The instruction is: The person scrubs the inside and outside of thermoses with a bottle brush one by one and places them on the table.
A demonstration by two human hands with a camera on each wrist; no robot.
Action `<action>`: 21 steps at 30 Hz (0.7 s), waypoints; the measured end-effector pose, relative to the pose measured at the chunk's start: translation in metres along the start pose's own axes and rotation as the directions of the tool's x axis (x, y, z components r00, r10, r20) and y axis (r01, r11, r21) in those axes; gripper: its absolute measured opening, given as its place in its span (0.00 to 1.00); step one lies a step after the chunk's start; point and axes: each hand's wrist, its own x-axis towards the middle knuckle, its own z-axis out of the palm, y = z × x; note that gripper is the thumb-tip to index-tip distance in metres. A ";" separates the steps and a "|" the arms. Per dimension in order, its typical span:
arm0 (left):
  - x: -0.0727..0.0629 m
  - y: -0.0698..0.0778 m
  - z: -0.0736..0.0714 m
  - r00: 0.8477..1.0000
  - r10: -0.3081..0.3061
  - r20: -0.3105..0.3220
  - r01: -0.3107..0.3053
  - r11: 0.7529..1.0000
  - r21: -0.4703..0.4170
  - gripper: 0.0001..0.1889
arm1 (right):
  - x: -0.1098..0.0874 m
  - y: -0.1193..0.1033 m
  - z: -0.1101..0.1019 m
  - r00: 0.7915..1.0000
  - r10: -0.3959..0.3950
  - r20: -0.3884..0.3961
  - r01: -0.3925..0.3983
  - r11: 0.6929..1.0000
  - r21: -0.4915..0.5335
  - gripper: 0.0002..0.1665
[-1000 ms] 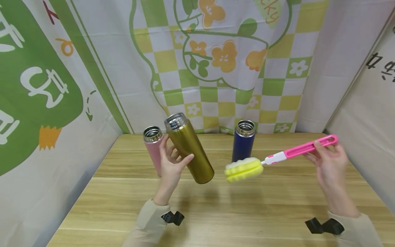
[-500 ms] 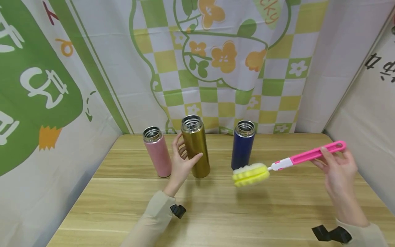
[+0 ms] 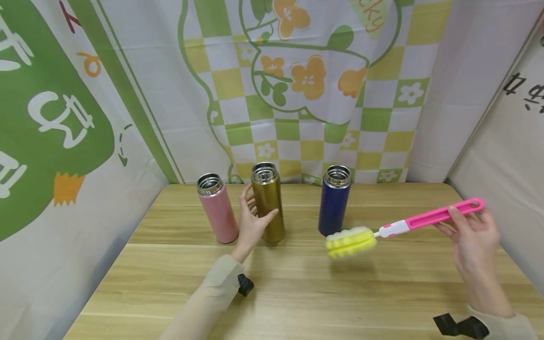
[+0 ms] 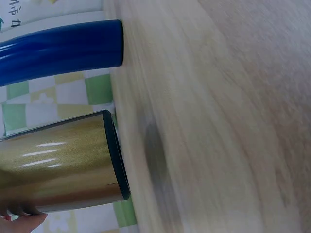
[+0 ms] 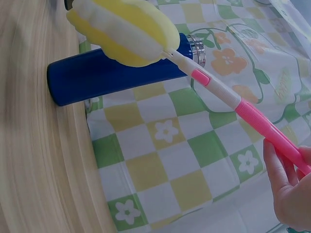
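Gold metal sheen covers the tall bottle [image 3: 269, 200], which is held upright, mouth uncapped, between the pink bottle [image 3: 218, 212] and the blue bottle [image 3: 334, 203]. Clamped round its side are the thumb and fingers of the left hand [image 3: 251, 225] (whether its base touches the table [image 3: 323, 302], I cannot tell). Pinched by its pink handle in the right hand [image 3: 477, 241], the brush [image 3: 395, 228] holds its yellow-and-white sponge head [image 3: 352, 242] before the blue bottle's lower part.

A person's left hand [image 3: 251, 227] grips with thumb spread from the fingers, sleeved forearm [image 3: 204, 297] angled forward, while the right hand [image 3: 476, 241] pinches between thumb and fingers.
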 end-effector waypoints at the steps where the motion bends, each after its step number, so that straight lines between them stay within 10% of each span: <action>1: 0.001 -0.002 0.000 1.000 -0.001 -0.003 0.001 1.000 0.008 0.46 | 0.000 -0.001 -0.001 1.000 0.008 0.007 -0.008 1.000 -0.007 0.15; 21: -0.004 0.006 -0.003 1.000 0.002 0.031 -0.003 0.999 0.042 0.44 | 0.000 0.000 0.000 1.000 0.005 0.020 -0.005 1.000 -0.028 0.13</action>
